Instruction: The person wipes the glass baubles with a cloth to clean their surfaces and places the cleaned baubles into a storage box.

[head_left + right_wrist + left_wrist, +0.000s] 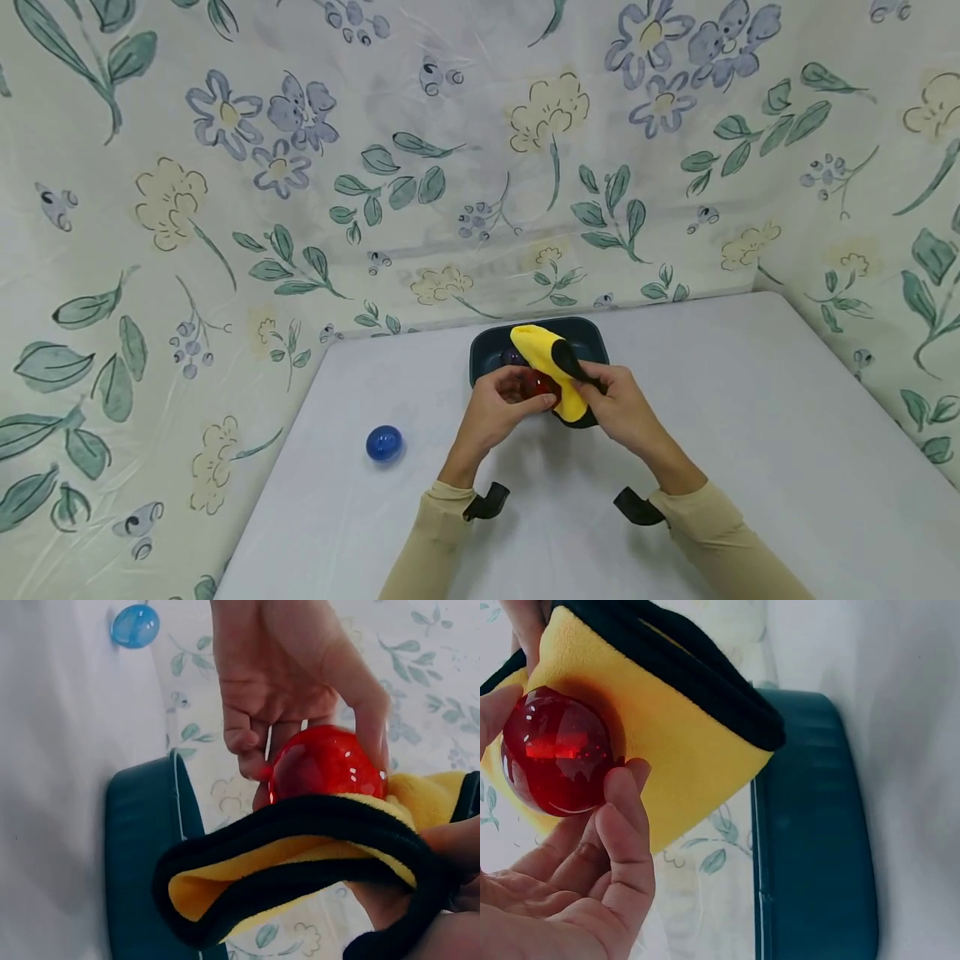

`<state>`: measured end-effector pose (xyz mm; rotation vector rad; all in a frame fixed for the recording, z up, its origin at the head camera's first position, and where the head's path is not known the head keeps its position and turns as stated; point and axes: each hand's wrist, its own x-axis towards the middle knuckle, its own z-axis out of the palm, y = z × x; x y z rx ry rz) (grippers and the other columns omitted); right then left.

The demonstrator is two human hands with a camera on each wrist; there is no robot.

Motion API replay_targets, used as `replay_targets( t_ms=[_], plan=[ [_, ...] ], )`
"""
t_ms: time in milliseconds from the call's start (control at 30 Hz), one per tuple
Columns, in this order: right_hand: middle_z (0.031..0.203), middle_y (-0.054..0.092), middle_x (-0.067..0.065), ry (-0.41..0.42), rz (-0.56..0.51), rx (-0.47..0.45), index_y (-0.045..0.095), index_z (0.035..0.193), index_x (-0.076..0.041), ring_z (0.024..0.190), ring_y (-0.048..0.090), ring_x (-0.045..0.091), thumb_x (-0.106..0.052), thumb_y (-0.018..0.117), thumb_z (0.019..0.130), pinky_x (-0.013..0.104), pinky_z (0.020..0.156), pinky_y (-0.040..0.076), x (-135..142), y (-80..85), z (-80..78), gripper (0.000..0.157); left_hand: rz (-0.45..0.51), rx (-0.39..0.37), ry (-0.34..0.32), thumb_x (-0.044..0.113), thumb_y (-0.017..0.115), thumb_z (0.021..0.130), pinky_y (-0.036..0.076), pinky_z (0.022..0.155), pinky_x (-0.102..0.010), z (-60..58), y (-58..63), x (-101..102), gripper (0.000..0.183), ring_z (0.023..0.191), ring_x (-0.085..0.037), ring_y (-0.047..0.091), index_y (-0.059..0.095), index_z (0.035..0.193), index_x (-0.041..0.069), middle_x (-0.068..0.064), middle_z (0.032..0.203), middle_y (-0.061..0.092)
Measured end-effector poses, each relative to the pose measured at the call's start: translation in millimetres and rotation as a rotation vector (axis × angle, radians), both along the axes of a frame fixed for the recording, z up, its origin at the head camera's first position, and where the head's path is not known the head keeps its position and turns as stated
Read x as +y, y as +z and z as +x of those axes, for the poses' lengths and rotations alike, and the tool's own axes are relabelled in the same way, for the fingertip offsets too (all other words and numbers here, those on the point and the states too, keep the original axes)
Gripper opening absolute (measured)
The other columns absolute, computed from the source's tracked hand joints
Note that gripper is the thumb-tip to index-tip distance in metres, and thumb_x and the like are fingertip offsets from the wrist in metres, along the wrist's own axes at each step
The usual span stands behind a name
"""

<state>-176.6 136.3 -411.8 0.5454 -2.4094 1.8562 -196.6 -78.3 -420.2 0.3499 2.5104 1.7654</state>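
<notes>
A glossy red ball (559, 754) is pinched between the thumb and fingers of my left hand (497, 406). My right hand (617, 408) grips a folded yellow cloth with black edging (542, 348). In the left wrist view the cloth lies against the far side of the ball, its dark border running across the top. Both hands are raised at the near side of a dark teal basin (480, 343). Inside the basin a dark purple ball (513, 357) shows partly, with the cloth and hands hiding much of the interior.
A clear blue ball (384, 443) sits on the white-covered table (315, 517), left of the basin. Floral sheeting (420, 242) hangs behind the table and along its sides. Each wrist carries a black mount (639, 507).
</notes>
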Motion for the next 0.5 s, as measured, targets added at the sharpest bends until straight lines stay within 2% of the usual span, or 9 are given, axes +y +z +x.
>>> replay_targets(
  t_ms=[167,333,500],
  plan=[
    [0.126,0.07,0.025,0.001,-0.029,-0.063,0.062,0.137,0.005,0.097,0.069,0.024,-0.006,0.054,0.106,0.033,0.09,0.063,6.1,-2.9,-5.3,0.034,0.025,0.024,-0.034,0.031,0.086,0.086,0.062,0.088,-0.029,1.1,-1.3,3.5,0.047,0.092,-0.018,0.07,0.071,0.126,0.012,-0.009,0.115,0.075],
    [0.127,0.066,0.029,0.048,-0.11,-0.145,0.058,0.139,0.009,0.096,0.069,0.02,-0.007,0.052,0.107,0.026,0.087,0.062,11.1,-4.7,-9.0,0.036,0.048,0.04,-0.054,0.031,0.085,0.086,0.06,0.088,-0.024,2.7,-1.8,5.5,0.048,0.095,-0.017,0.069,0.07,0.129,0.015,-0.009,0.116,0.074],
    [0.13,0.062,0.031,0.091,-0.198,-0.212,0.054,0.141,0.011,0.096,0.07,0.016,-0.006,0.05,0.107,0.026,0.087,0.063,12.0,-7.0,-11.2,0.038,0.072,0.082,-0.069,0.028,0.084,0.088,0.06,0.085,-0.022,3.2,-0.6,5.7,0.046,0.092,-0.017,0.068,0.07,0.13,0.013,-0.012,0.116,0.074]
  ],
)
